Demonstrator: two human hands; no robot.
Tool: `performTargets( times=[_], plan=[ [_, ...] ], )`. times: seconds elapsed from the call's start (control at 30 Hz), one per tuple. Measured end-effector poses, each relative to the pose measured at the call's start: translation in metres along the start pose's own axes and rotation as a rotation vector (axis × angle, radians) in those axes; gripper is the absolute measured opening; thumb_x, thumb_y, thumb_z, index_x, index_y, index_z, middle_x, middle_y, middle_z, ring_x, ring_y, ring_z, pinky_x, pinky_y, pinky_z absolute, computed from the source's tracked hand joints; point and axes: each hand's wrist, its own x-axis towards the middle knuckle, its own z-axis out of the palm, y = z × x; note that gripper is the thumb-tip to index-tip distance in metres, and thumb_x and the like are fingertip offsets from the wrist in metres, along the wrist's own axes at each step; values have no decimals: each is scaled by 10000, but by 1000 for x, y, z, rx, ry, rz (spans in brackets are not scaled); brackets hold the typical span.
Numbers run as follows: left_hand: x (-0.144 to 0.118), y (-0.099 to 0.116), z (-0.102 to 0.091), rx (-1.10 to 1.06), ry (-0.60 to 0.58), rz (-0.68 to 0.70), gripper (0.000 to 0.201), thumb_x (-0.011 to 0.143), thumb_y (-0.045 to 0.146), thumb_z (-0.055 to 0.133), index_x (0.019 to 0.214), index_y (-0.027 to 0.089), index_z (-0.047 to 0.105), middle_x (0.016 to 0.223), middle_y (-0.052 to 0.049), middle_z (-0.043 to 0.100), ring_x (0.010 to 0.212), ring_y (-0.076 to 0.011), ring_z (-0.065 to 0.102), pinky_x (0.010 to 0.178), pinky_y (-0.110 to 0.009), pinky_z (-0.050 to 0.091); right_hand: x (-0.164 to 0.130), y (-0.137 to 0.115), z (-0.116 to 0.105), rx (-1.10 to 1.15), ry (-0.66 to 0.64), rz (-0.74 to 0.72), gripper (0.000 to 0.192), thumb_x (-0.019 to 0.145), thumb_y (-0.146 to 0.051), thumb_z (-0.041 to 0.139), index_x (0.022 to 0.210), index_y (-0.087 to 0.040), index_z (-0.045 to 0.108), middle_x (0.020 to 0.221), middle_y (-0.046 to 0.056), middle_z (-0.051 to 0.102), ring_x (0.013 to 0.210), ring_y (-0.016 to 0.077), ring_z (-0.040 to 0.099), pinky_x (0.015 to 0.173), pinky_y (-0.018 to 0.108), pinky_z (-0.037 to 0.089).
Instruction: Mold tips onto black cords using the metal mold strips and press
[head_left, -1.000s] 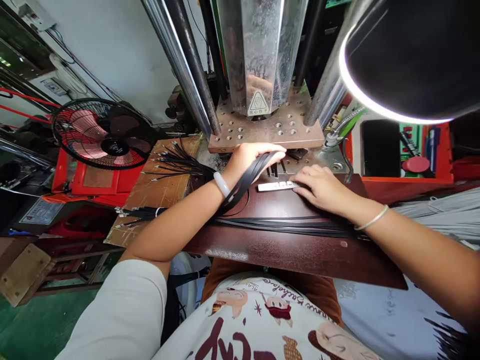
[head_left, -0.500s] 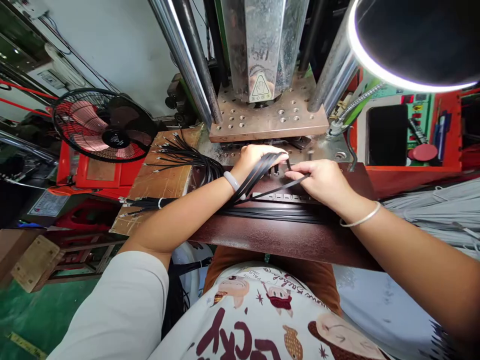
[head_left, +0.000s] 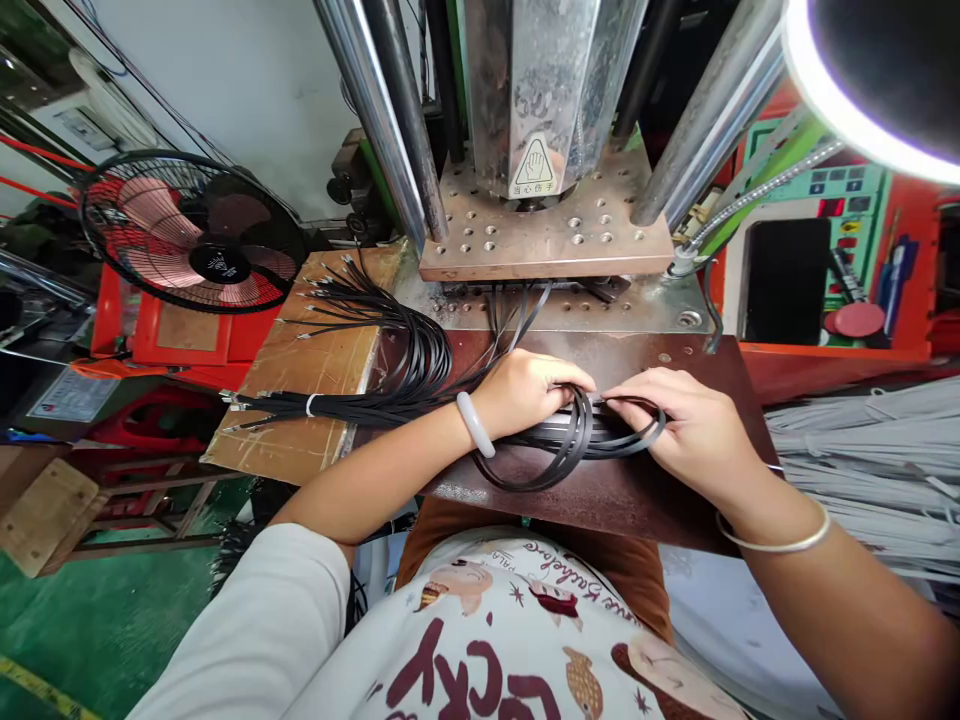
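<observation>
My left hand [head_left: 529, 392] is closed around several flat black cables [head_left: 574, 450], which curve down in a loop below the fingers. Close by on the right, my right hand [head_left: 686, 425] pinches black cable too, near the left fingertips; a smaller loop [head_left: 654, 430] bends round beside its fingers. The exact ends between the fingertips are too small to make out. Behind the left hand, several cables run up to the gap under the press plate [head_left: 544, 252]. A bundle of black cables [head_left: 360, 405], bound with a white tie, lies left of my wrist.
More black cables with metal ends [head_left: 352, 300] spread over a cardboard-covered surface [head_left: 289, 375]. The press [head_left: 551, 90] with its hand-warning sticker stands ahead. A fan [head_left: 195, 235] is at left, a ring lamp [head_left: 821, 110] at upper right. Grey cables [head_left: 870, 460] lie to the right.
Both hands have come back from the press toward the table's front edge. The cables in my left hand now hang in a round loop, and other cables show under the press plate.
</observation>
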Motion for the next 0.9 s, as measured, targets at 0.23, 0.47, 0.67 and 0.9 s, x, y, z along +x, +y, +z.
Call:
performTargets(
  times=[0.23, 0.47, 0.67, 0.9],
  plan=[
    [-8, 4, 12, 359, -86, 149, 287, 962, 180, 430, 964, 173, 717, 912, -60, 752, 855, -168, 686, 867, -326, 477, 0, -8, 8, -290, -44, -160, 229, 917, -183, 456, 838, -175, 671, 752, 72, 657, 699, 216, 551, 661, 375, 379],
    [-17, 19, 7, 542, -151, 198, 322, 998, 185, 368, 1030, 146, 686, 1059, -100, 707, 935, -169, 659, 844, -294, 495, -10, 4, -20, -140, -34, -145, 141, 885, -154, 467, 985, -181, 563, 937, 88, 597, 846, 220, 589, 742, 369, 474],
    [-13, 23, -14, 442, -100, 43, 250, 937, 121, 472, 928, 130, 722, 931, -94, 689, 847, -168, 649, 751, -254, 508, -29, 21, -47, -711, -9, -62, 168, 929, -247, 492, 896, -216, 654, 972, 100, 671, 1000, 347, 584, 793, 526, 412],
    [-13, -3, -9, 161, 2, 38, 192, 867, 75, 547, 888, 151, 722, 857, -29, 749, 788, -140, 677, 791, -274, 470, -19, 7, -16, -125, 385, 201, 200, 918, -247, 574, 1062, -227, 712, 1010, 78, 704, 905, 235, 671, 851, 405, 547]
  ],
)
